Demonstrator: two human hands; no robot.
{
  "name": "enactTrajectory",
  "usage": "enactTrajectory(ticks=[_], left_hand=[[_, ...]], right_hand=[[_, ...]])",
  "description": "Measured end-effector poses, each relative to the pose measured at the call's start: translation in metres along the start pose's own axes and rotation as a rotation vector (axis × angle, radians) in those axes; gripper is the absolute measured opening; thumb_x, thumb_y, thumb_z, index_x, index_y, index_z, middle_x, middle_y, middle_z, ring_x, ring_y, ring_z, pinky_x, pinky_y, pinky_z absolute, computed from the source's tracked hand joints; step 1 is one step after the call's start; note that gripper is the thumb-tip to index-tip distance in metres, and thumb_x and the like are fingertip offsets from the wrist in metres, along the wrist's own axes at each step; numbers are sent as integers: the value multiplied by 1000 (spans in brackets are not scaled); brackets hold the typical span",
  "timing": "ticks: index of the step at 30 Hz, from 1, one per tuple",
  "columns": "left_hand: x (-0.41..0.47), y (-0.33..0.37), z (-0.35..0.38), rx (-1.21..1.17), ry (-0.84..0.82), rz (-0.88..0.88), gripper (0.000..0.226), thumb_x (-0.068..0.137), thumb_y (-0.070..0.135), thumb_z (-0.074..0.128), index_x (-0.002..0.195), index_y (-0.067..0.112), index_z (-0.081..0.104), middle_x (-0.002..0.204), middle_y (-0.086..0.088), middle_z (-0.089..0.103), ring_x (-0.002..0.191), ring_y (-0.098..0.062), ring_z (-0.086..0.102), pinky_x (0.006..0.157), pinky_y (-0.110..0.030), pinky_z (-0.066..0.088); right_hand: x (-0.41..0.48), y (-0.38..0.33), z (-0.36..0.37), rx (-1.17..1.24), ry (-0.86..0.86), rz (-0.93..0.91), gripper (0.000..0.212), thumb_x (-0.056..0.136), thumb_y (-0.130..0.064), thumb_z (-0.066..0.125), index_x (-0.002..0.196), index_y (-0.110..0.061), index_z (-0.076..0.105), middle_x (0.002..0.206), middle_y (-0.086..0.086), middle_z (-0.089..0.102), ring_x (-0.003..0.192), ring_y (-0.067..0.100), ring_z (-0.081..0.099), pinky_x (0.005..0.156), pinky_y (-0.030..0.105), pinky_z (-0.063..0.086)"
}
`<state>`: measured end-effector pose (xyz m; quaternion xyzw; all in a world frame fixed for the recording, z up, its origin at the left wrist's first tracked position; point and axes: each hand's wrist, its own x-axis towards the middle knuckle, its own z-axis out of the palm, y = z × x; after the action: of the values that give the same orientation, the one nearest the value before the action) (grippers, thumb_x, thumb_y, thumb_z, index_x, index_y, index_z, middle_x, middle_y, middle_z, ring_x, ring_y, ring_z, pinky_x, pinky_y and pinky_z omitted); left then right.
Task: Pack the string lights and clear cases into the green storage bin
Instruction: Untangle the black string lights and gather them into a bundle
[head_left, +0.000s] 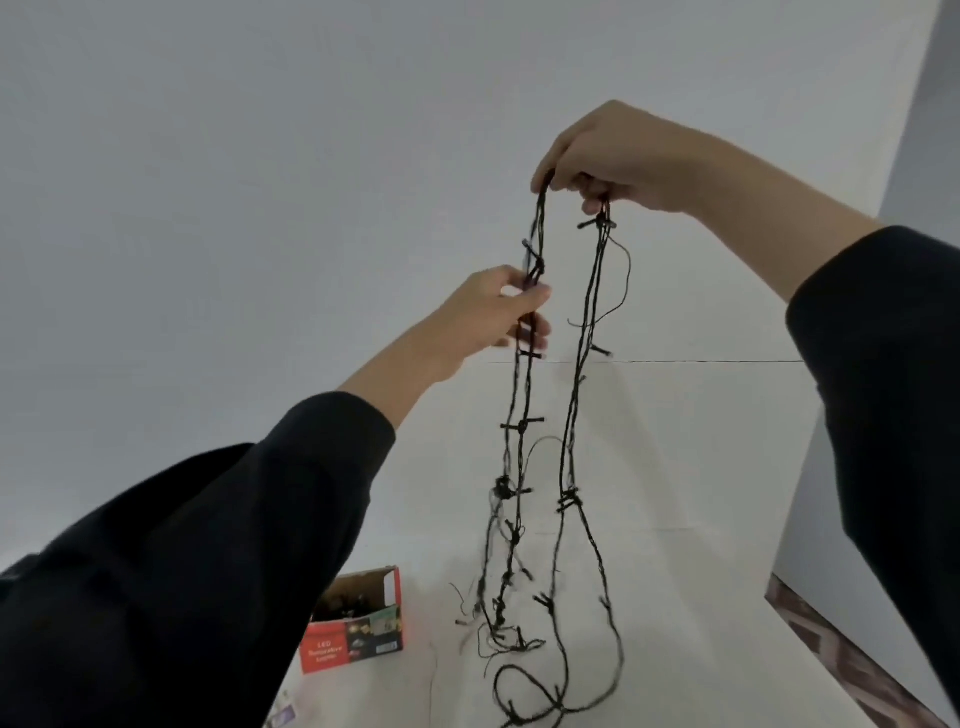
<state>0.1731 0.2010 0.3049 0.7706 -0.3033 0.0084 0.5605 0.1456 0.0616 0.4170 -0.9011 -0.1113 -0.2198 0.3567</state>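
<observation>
A dark string of lights (522, 467) hangs in long loops in the middle of the view, its lower end trailing onto the white table (675, 519). My right hand (613, 156) is raised high and grips the top of the loops. My left hand (493, 317), lower and to the left, pinches the left strand between thumb and fingers. Both sleeves are black. No green storage bin and no clear cases are in view.
An open red cardboard box (358, 623) marked LED stands on the table at the lower left, with more dark wire inside. A plain white wall fills the background. A patterned floor strip (841, 660) shows at the lower right past the table edge.
</observation>
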Motion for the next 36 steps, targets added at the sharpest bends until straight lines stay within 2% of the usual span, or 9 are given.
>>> enactTrajectory(ticks=[2,5,9,14,19,22,25,29,36], left_hand=[[-3,-8,0,-123,-9,-13,17,97,23,48,108,10,52,69,-3,59,61,-16,63,73,-30,54],[-3,-16,-8,-187,35,24,17,98,18,45,95,7,59,66,-3,52,53,-11,58,61,-22,56],[4,-4,-21,-204,83,91,22,98,18,46,86,9,64,65,-1,53,55,-9,59,64,-23,55],[7,19,-25,-124,42,118,20,97,16,46,91,9,64,68,1,53,60,-10,61,67,-25,55],[5,13,-24,-42,33,103,22,98,15,44,91,8,64,68,0,54,58,-8,62,65,-25,55],[3,8,-27,1,-13,74,22,98,17,46,89,9,64,70,-1,57,66,-13,63,69,-28,55],[1,4,-28,68,-59,42,21,97,19,47,91,10,65,74,-1,63,73,-15,63,78,-32,53],[-2,-3,-28,94,-79,6,21,97,21,48,93,11,66,79,0,65,78,-15,61,82,-33,50],[-3,3,-32,0,-147,-1,19,97,21,48,97,12,64,80,0,67,82,-15,63,81,-30,51]], right_hand=[[0,1,-5,-61,18,-36,24,81,7,50,89,-3,69,62,2,45,53,11,36,53,21,39],[2,6,-7,-135,86,-61,22,79,5,54,87,-7,70,67,3,53,53,9,43,50,15,43],[14,6,-10,-24,365,-73,20,75,5,59,82,-7,72,60,0,57,45,6,48,47,13,42],[28,-15,-22,197,579,-26,9,76,-3,68,69,-8,65,58,4,59,35,7,53,42,17,41],[28,-30,-32,353,454,102,8,83,-1,60,76,-5,60,58,8,55,31,14,52,52,26,52],[26,-28,-33,285,474,94,7,81,-1,61,81,-3,67,60,7,55,34,12,48,50,22,46],[26,-26,-31,204,529,76,17,78,-9,68,94,-1,71,65,5,59,46,12,48,39,10,34],[29,-30,-31,153,512,109,28,78,-17,73,102,-2,70,75,4,62,53,13,47,44,18,34],[35,-36,-33,106,553,32,21,78,-16,73,95,-5,72,78,4,63,54,11,49,49,19,40]])
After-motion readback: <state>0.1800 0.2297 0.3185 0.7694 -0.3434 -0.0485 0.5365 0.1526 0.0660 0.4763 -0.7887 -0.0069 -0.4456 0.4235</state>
